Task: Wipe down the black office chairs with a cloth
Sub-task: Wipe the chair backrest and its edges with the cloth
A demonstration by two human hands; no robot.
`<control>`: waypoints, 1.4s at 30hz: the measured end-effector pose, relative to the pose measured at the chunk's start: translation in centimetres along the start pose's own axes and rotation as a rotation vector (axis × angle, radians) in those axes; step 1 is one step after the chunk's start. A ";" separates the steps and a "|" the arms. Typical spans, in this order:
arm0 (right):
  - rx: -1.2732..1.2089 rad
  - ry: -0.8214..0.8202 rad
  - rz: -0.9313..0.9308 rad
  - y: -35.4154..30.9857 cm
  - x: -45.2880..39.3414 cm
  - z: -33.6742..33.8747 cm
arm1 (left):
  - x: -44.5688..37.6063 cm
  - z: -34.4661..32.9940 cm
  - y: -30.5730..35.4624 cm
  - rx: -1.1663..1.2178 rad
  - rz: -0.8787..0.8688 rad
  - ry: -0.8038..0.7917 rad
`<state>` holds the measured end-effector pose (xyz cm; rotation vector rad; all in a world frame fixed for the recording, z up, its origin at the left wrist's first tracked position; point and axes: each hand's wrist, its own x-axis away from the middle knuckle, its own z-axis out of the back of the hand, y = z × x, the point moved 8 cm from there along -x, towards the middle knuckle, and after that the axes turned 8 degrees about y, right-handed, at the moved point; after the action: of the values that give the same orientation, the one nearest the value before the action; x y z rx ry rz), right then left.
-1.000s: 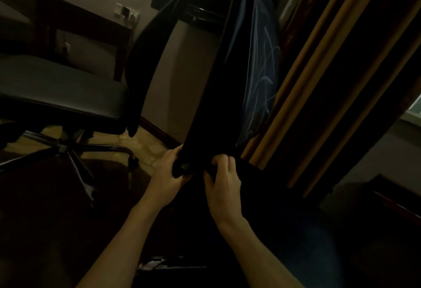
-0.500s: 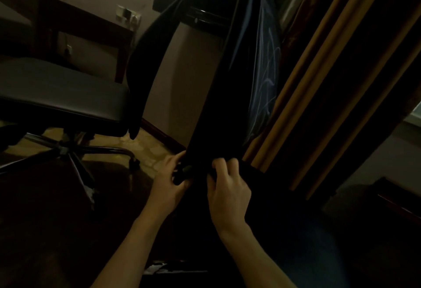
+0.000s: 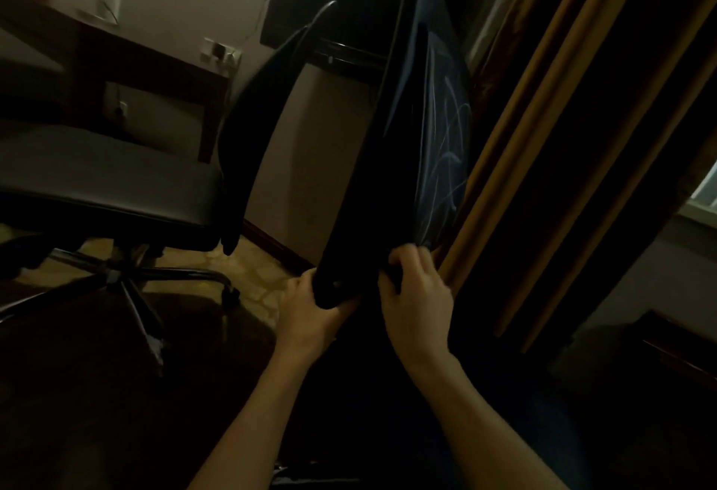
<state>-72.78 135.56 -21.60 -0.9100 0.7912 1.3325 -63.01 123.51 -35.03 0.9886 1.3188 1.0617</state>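
Two hands, left hand (image 3: pixel 310 311) and right hand (image 3: pixel 417 291), grip chair backrest (image 3: pixel 372 163) (dim).

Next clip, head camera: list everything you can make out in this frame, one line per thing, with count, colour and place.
office chair: 1, black seat and backrest, chrome star base, left side.
chair backrest: 1, black, centre, streaky marks on its right face, gripped at the lower edge by both hands.
desk: 1, dark wood, against the wall upper left.
wall sockets: 2, white, one above the desk, one under it.
curtain: 1, tan and dark brown stripes, right.
window: 1, pale, right edge.
cloth: none that I can make out; the scene is very dark.
left hand: holds the backrest's bottom corner.
right hand: fingers curled over the backrest's lower edge.
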 end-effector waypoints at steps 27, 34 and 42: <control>-0.012 -0.169 -0.165 0.2 2.8 -5.9 | -2.1 0.8 -0.6 0.126 -0.020 0.025; -0.003 0.060 -0.061 0.9 -4.1 -0.6 | -2.9 -0.3 2.7 -0.148 0.029 0.043; 0.019 -0.065 -0.061 0.8 -1.5 -3.2 | -1.9 0.5 2.0 -0.029 -0.005 0.076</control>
<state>-73.61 132.08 -21.77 -0.8652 0.7189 1.2933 -62.56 122.21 -32.63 0.9306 1.3635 1.1210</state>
